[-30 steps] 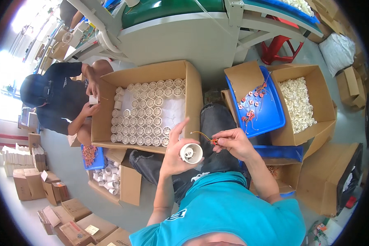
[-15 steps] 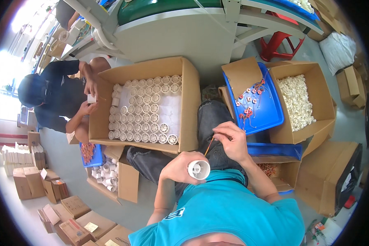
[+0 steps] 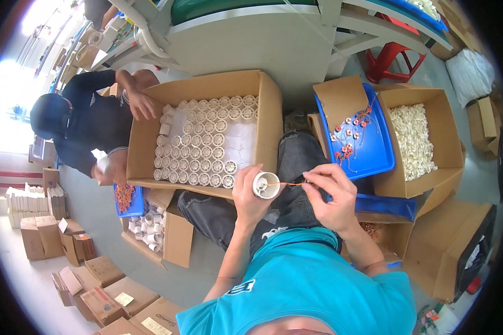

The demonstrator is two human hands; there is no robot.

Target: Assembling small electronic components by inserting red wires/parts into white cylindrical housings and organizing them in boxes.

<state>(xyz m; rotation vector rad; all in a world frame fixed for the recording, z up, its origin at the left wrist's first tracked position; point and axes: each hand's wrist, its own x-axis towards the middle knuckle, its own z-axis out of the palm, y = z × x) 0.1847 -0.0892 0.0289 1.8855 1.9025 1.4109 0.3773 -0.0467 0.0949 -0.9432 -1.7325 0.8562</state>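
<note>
My left hand [image 3: 248, 196] is wrapped around a white plastic cup-shaped housing [image 3: 266, 194], its open mouth facing up toward me. Inside the cup a round inner post shows. A thin orange wire [image 3: 288, 183] runs out of the mouth to my right hand [image 3: 334, 196], whose thumb and fingers pinch its far end. Whatever sits at that pinched end is too small to make out. Both hands are above my lap, just right of a large cardboard box [image 3: 271, 120] holding rows of similar white housings [image 3: 201, 152].
At right, a blue tray [image 3: 381, 159] holds small red-and-white parts with wires [image 3: 349, 134]. Beside it a cardboard box [image 3: 444, 117] is full of small white pieces [image 3: 412, 142]. A co-worker [image 3: 92, 120] sits at left, near a blue tray of orange wires [image 3: 124, 198] and a box of loose white housings [image 3: 148, 229].
The cup has moved slightly up and left, and the wire now stretches sideways from its mouth. The co-worker's hands have parted, one to the box rim, one toward the orange wires.
</note>
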